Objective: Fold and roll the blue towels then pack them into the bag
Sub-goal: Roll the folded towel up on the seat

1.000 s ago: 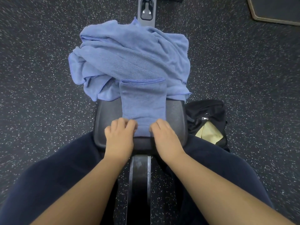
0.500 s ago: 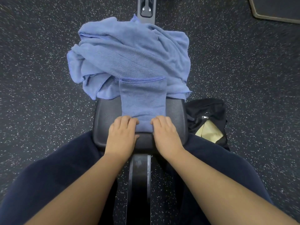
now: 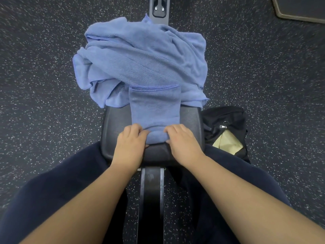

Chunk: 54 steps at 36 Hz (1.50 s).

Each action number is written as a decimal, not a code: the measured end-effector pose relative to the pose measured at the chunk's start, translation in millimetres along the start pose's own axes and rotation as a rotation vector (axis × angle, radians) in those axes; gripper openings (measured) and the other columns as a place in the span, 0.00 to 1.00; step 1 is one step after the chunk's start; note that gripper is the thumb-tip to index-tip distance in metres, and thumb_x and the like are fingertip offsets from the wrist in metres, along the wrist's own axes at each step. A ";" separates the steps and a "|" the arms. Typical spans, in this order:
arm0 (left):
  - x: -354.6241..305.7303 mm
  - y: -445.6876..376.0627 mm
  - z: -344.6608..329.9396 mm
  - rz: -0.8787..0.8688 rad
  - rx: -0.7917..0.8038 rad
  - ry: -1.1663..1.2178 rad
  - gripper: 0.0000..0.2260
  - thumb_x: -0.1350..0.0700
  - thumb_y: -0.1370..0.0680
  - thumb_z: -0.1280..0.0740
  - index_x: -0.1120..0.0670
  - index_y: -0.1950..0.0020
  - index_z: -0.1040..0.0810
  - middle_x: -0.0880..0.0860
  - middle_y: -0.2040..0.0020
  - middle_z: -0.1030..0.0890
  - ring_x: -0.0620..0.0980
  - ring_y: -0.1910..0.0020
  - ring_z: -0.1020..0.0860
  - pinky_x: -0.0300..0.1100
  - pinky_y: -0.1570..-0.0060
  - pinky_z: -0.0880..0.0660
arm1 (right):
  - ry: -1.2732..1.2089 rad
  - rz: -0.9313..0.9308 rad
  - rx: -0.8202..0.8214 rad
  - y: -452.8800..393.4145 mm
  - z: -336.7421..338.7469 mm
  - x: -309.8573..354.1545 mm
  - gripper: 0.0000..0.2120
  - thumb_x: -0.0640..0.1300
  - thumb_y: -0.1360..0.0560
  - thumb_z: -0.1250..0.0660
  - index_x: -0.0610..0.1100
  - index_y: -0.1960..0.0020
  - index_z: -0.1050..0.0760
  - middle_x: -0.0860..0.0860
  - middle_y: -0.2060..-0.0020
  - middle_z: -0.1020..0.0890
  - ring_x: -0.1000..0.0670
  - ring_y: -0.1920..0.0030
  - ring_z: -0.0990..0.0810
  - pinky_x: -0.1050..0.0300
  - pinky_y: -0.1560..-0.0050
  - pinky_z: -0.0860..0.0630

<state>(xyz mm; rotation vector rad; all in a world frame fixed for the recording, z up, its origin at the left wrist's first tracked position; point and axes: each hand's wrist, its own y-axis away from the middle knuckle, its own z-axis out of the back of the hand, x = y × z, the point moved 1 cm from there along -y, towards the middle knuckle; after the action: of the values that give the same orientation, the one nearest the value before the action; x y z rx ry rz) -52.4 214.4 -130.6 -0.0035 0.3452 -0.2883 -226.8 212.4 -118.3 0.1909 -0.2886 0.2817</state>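
A blue towel folded into a narrow strip (image 3: 154, 106) lies lengthwise on the black bench pad (image 3: 114, 124), its near end curled into the start of a roll. My left hand (image 3: 131, 143) and my right hand (image 3: 182, 141) grip that rolled end from either side, fingers curled over it. Behind the strip, a heap of crumpled blue towels (image 3: 140, 57) covers the far part of the bench. The black bag (image 3: 226, 120) sits on the floor to the right of the bench, unzipped, with a pale yellow item (image 3: 226, 145) showing inside.
The bench's metal rail (image 3: 152, 199) runs between my dark-trousered legs. Speckled black rubber floor (image 3: 44, 103) surrounds the bench. A mat corner (image 3: 302, 9) lies at the top right.
Both hands have moved a little forward along the strip, and its near end has rolled up slightly; the flat part looks shorter.
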 end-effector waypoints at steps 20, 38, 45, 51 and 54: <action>-14.6 5.8 21.0 -0.154 0.135 -0.030 0.19 0.63 0.42 0.20 0.58 0.56 0.23 0.56 0.58 0.23 0.58 0.58 0.27 0.50 0.64 0.24 | 0.057 0.058 0.224 6.5 21.8 1.6 0.11 0.43 0.19 0.44 0.45 0.39 0.30 0.49 0.43 0.26 0.45 0.41 0.31 0.52 0.47 0.37; -12.1 -5.3 0.1 -0.034 0.063 -0.005 0.10 0.63 0.32 0.34 0.56 0.52 0.20 0.53 0.60 0.20 0.57 0.59 0.21 0.47 0.54 0.39 | 0.035 0.045 -0.163 5.2 13.4 10.9 0.12 0.45 0.31 0.43 0.43 0.57 0.22 0.48 0.63 0.23 0.45 0.61 0.24 0.53 0.61 0.24; -11.2 -12.2 1.3 0.105 0.241 0.042 0.12 0.58 0.18 0.41 0.54 0.36 0.26 0.51 0.40 0.24 0.55 0.38 0.32 0.45 0.44 0.45 | 0.078 0.053 -0.035 4.1 12.0 6.6 0.21 0.46 0.42 0.21 0.44 0.52 0.22 0.49 0.58 0.21 0.45 0.56 0.22 0.53 0.56 0.24; -9.9 -9.4 8.3 0.111 0.158 0.079 0.10 0.55 0.19 0.39 0.49 0.38 0.26 0.48 0.45 0.22 0.52 0.41 0.31 0.45 0.47 0.46 | 0.043 0.074 -0.014 -0.2 7.9 0.8 0.16 0.42 0.37 0.23 0.42 0.52 0.23 0.49 0.58 0.21 0.44 0.57 0.22 0.51 0.54 0.24; -10.9 -4.9 8.5 0.014 0.066 0.101 0.08 0.57 0.24 0.33 0.50 0.47 0.27 0.49 0.51 0.22 0.55 0.50 0.27 0.44 0.53 0.45 | 0.078 0.075 -0.036 -3.3 6.6 0.4 0.14 0.42 0.37 0.23 0.44 0.54 0.23 0.50 0.60 0.21 0.45 0.58 0.22 0.53 0.56 0.26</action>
<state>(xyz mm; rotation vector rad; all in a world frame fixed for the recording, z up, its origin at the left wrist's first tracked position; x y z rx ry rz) -60.7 212.3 -118.7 0.0784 0.4355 -0.2869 -227.2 207.9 -112.5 0.1334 -0.2234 0.3572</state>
